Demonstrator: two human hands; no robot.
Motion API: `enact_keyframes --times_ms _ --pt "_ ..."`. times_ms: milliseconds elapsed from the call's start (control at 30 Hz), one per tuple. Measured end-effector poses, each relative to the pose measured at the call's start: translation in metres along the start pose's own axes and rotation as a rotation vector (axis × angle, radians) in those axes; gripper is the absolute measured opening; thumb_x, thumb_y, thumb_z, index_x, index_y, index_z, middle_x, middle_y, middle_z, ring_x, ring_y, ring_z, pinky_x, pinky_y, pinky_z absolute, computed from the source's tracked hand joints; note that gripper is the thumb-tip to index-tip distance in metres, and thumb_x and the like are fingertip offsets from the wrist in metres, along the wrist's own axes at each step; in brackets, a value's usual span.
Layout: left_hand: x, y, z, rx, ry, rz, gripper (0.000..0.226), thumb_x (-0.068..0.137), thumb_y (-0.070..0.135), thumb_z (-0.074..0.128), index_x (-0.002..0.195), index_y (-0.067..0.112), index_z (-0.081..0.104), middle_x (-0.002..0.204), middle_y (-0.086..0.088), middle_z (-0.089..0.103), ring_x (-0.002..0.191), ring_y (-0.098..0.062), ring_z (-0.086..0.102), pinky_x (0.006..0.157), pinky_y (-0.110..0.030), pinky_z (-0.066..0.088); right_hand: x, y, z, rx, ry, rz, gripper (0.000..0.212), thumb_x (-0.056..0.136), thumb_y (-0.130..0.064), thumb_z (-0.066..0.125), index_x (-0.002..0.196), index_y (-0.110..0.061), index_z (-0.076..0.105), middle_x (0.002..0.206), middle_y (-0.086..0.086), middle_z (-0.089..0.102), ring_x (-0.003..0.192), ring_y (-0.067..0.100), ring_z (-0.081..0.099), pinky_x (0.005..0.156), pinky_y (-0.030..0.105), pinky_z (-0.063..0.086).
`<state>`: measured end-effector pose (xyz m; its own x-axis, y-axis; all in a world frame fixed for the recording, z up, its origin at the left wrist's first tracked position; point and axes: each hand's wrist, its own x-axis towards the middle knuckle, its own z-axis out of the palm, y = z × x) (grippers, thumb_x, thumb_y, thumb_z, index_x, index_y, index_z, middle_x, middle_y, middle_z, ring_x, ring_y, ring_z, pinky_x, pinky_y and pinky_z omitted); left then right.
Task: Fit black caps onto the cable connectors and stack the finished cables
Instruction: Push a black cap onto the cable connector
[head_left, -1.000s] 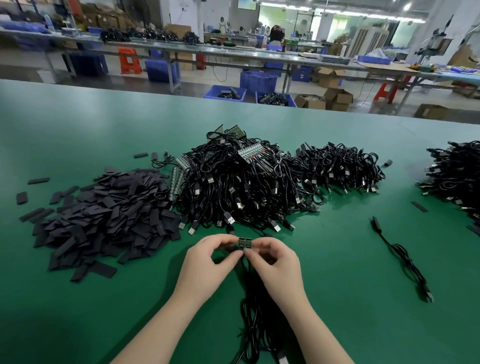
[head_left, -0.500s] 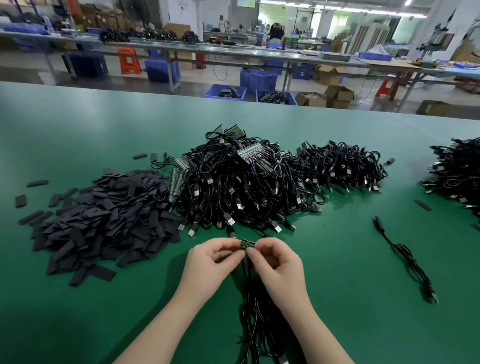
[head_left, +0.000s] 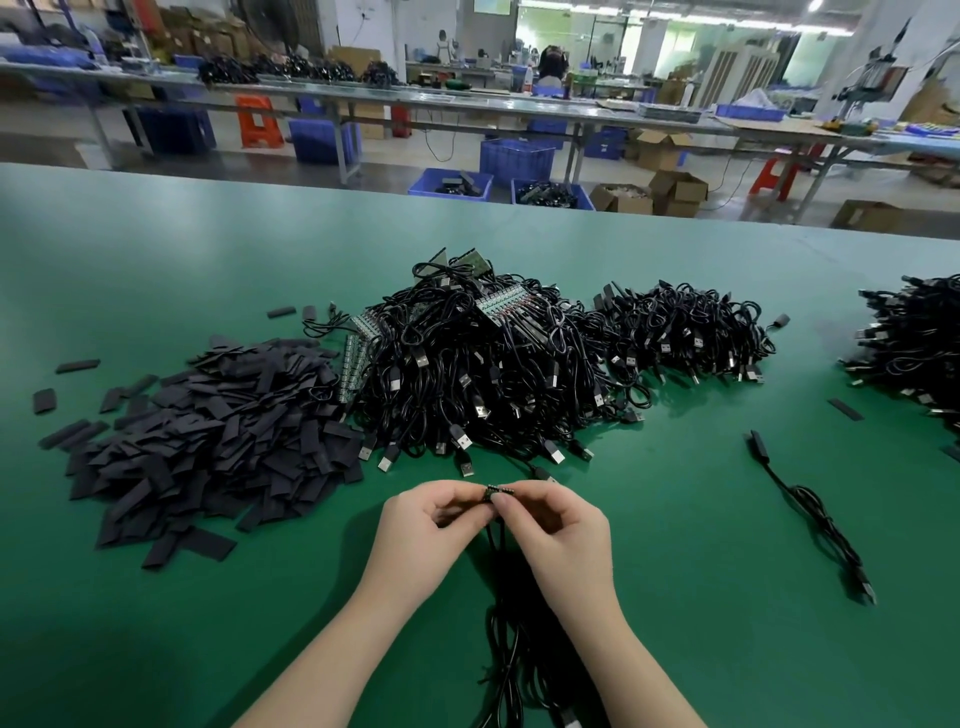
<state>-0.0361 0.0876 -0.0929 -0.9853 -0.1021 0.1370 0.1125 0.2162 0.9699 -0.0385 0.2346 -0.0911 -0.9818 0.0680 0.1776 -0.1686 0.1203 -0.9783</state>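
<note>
We see the left hand (head_left: 423, 525) and right hand (head_left: 556, 525) both pinching a small connector board (head_left: 500, 491) above the green table (head_left: 675, 519), its cables (head_left: 511, 639) trailing toward us. No cap on yet; the cap pile (head_left: 208, 441) lies left. Risk: snapping skews, pins bend.

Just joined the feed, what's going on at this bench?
A person's left hand and right hand pinch a small connector strip over the green table, its cables hanging toward them. No cap is on it yet. The pile of black caps lies to the left, the uncapped cable heap just behind.
</note>
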Motion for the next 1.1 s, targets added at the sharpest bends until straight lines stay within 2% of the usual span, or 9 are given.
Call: enact_keyframes --times_ms 200,333,533,633,733,833,967,1100 --pt "0.000 -0.005 0.002 0.049 0.033 0.005 0.021 0.081 0.010 0.077 0.082 0.031 0.073 0.083 0.013 0.074 0.080 -0.002 0.069 0.073 -0.013 0.051 -0.002 -0.001 0.002 -0.066 0.022 -0.046 0.022 0.081 -0.008 0.080 0.080 -0.030 0.076 0.081 -0.015 0.075 0.081 0.006 0.070 0.073 0.015 0.052" --pt "-0.001 -0.005 0.004 0.078 0.043 0.051 0.027 0.082 0.007 0.075 0.075 0.032 0.069 0.079 0.013 0.072 0.075 0.000 0.068 0.067 -0.008 0.048 -0.002 -0.001 0.005 -0.106 0.058 -0.069 0.025 0.079 -0.009 0.081 0.076 -0.033 0.074 0.076 -0.017 0.073 0.077 0.005 0.069 0.069 0.011 0.049" --pt "-0.001 -0.007 0.006 0.167 0.081 0.086 0.023 0.082 0.008 0.074 0.074 0.028 0.067 0.077 0.016 0.070 0.073 -0.001 0.066 0.066 -0.009 0.047 -0.003 0.004 0.010 -0.165 0.117 -0.109 0.020 0.080 -0.010 0.080 0.075 -0.029 0.074 0.077 -0.017 0.071 0.077 0.006 0.067 0.068 0.012 0.048" --pt "0.000 -0.005 0.007 0.139 0.096 0.055 0.018 0.082 0.012 0.076 0.077 0.028 0.068 0.078 0.019 0.070 0.077 0.001 0.067 0.068 -0.008 0.047 -0.002 0.004 0.009 -0.131 0.145 -0.070 0.017 0.083 -0.013 0.078 0.077 -0.028 0.074 0.077 -0.015 0.071 0.075 0.006 0.067 0.069 0.015 0.050" --pt "-0.001 -0.004 0.004 0.084 0.142 0.035 0.017 0.086 0.016 0.073 0.084 0.032 0.067 0.084 0.020 0.070 0.083 0.003 0.066 0.071 -0.007 0.046 -0.002 0.000 0.001 -0.021 0.317 -0.058 0.015 0.089 -0.015 0.072 0.080 -0.028 0.070 0.076 -0.012 0.070 0.070 0.005 0.063 0.065 0.015 0.049" --pt "-0.002 -0.006 0.003 0.103 0.167 0.038 0.018 0.089 0.018 0.070 0.089 0.035 0.065 0.088 0.015 0.071 0.088 0.004 0.065 0.075 -0.008 0.048 -0.001 -0.011 -0.017 0.112 0.489 -0.069 0.010 0.095 -0.018 0.065 0.089 -0.026 0.064 0.082 -0.009 0.068 0.068 0.012 0.066 0.061 0.018 0.051" --pt "-0.002 -0.006 0.005 0.176 0.170 0.066 0.020 0.092 0.021 0.066 0.088 0.039 0.058 0.088 0.016 0.067 0.087 0.003 0.063 0.072 -0.008 0.047 -0.002 -0.028 -0.038 0.157 0.514 -0.159 0.012 0.098 -0.018 0.060 0.090 -0.027 0.061 0.087 -0.005 0.064 0.061 0.017 0.068 0.057 0.020 0.053" --pt "-0.001 -0.004 0.000 0.037 0.211 0.148 0.012 0.098 0.017 0.054 0.097 0.029 0.052 0.095 0.019 0.070 0.091 -0.001 0.067 0.071 -0.014 0.050 -0.013 -0.034 -0.047 0.200 0.643 -0.162 0.014 0.101 -0.023 0.056 0.092 -0.033 0.056 0.087 -0.008 0.066 0.067 0.019 0.071 0.060 0.020 0.054"
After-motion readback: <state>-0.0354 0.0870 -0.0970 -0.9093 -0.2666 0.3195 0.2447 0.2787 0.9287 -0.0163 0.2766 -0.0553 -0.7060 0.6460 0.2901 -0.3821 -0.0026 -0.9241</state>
